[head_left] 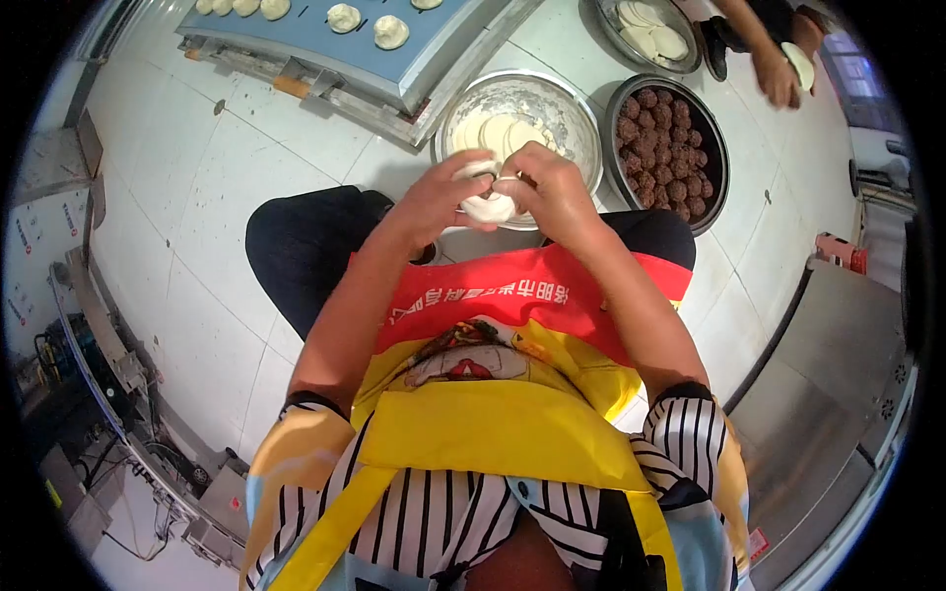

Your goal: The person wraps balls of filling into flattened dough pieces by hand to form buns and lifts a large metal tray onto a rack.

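A white dough piece (488, 208) is held between my two hands, over the near edge of a metal bowl (581, 123). My left hand (440, 202) is curled around its left side. The fingers of my right hand (554, 187) pinch the dough's upper edge; a dark gap shows in its middle. Flat round dough wrappers (498, 131) overlap inside the floury bowl. To its right, a dark-rimmed bowl (724, 163) holds several brown filling balls (662, 148).
Shaped dough buns (391, 32) sit on a blue tray (296, 44) at the upper left. Another bowl (616, 39) holds wrappers at the top. A co-worker's hand (777, 77) is at the upper right, beside a wrapper. Metal equipment (803, 394) stands at the right.
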`<action>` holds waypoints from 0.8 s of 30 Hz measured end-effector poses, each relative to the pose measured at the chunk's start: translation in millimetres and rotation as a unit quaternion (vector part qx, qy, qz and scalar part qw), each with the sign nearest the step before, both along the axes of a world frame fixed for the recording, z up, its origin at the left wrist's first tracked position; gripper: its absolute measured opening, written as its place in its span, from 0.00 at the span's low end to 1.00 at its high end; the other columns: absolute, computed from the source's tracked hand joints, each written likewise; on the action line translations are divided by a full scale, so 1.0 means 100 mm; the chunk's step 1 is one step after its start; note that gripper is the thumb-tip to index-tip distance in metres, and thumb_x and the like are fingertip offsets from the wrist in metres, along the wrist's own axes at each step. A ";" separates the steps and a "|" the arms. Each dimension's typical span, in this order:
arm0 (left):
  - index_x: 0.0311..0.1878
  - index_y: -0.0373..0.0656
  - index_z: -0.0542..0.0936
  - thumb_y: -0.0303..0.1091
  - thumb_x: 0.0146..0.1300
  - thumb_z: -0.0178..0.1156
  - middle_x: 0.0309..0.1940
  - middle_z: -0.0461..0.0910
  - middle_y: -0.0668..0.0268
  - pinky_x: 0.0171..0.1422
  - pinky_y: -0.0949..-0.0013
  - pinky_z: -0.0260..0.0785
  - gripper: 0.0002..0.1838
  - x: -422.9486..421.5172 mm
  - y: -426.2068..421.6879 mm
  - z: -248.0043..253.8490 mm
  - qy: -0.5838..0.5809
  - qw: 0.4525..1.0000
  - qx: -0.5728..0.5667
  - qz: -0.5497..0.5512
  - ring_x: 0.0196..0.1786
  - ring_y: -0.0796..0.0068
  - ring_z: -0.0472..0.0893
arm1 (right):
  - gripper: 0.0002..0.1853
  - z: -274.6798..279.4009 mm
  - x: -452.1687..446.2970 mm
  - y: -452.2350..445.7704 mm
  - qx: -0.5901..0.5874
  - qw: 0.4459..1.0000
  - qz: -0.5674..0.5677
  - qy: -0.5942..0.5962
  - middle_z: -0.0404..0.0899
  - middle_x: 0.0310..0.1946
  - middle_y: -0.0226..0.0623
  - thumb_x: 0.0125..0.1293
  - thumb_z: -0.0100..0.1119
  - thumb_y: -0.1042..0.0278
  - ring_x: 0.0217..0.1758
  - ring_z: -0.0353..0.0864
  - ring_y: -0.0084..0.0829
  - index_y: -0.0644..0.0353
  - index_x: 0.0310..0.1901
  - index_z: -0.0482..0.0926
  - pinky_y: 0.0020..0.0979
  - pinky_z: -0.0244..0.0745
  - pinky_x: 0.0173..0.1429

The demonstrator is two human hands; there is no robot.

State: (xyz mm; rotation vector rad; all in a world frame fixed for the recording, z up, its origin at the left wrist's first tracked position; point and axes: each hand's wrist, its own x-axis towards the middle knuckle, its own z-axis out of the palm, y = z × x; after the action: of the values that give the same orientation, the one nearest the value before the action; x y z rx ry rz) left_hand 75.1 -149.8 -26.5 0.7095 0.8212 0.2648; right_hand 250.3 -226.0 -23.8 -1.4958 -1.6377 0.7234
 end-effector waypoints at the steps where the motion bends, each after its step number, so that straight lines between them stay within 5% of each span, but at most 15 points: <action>1: 0.62 0.38 0.66 0.32 0.63 0.59 0.47 0.76 0.59 0.48 0.57 0.80 0.25 0.04 -0.08 -0.03 0.013 0.998 0.023 0.054 0.48 0.66 0.79 | 0.08 0.01 -0.02 0.01 -0.045 0.998 -0.037 0.039 0.73 0.27 0.38 0.55 0.65 0.76 0.26 0.75 0.31 0.64 0.36 0.78 0.32 0.72 0.27; 3: 0.61 0.39 0.68 0.33 0.64 0.58 0.43 0.76 0.60 0.47 0.61 0.81 0.23 0.12 -0.17 -0.09 0.053 0.988 0.064 0.132 0.45 0.66 0.80 | 0.07 0.06 -0.05 0.05 -0.133 0.978 -0.108 0.115 0.72 0.26 0.38 0.55 0.65 0.75 0.25 0.75 0.32 0.64 0.35 0.78 0.33 0.72 0.27; 6: 0.60 0.39 0.70 0.33 0.64 0.58 0.45 0.76 0.60 0.46 0.63 0.80 0.22 0.06 -0.15 -0.22 0.014 0.990 0.123 0.063 0.46 0.69 0.80 | 0.05 -0.08 -0.04 0.10 -0.078 0.994 -0.030 0.068 0.73 0.28 0.38 0.57 0.65 0.75 0.26 0.76 0.30 0.65 0.33 0.78 0.31 0.72 0.26; 9: 0.59 0.38 0.72 0.34 0.65 0.58 0.47 0.77 0.61 0.45 0.66 0.80 0.21 -0.02 -0.08 -0.13 0.033 0.992 0.123 -0.003 0.46 0.71 0.80 | 0.04 0.00 -0.06 0.08 -0.127 0.980 -0.004 0.155 0.73 0.29 0.38 0.58 0.63 0.77 0.26 0.77 0.29 0.66 0.32 0.78 0.28 0.73 0.25; 15: 0.60 0.40 0.71 0.36 0.65 0.56 0.49 0.76 0.62 0.45 0.69 0.79 0.21 -0.02 0.10 -0.12 0.069 0.976 0.180 -0.103 0.47 0.72 0.80 | 0.04 0.01 -0.10 0.08 -0.103 0.983 -0.032 0.151 0.74 0.30 0.37 0.57 0.64 0.77 0.26 0.77 0.27 0.65 0.31 0.78 0.25 0.73 0.25; 18: 0.60 0.41 0.70 0.35 0.65 0.55 0.50 0.75 0.62 0.45 0.69 0.79 0.21 0.17 -0.20 -0.12 0.082 0.979 0.079 0.166 0.49 0.71 0.79 | 0.06 0.00 -0.13 0.15 -0.153 0.953 -0.142 0.218 0.74 0.27 0.36 0.55 0.66 0.76 0.26 0.75 0.28 0.65 0.31 0.78 0.26 0.73 0.27; 24: 0.60 0.39 0.69 0.33 0.64 0.55 0.51 0.74 0.60 0.48 0.66 0.79 0.22 0.12 -0.26 -0.17 -0.016 0.988 0.087 0.124 0.52 0.69 0.78 | 0.05 -0.17 -0.11 0.15 -0.110 0.985 -0.042 0.129 0.72 0.32 0.33 0.58 0.64 0.77 0.25 0.75 0.21 0.69 0.33 0.78 0.22 0.77 0.24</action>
State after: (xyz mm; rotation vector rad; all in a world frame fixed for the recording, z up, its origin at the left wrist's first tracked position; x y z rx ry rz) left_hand 86.9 -175.3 -43.7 0.7638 0.8637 0.5752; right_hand 239.7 -210.9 -40.4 -1.5407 -1.3251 1.0314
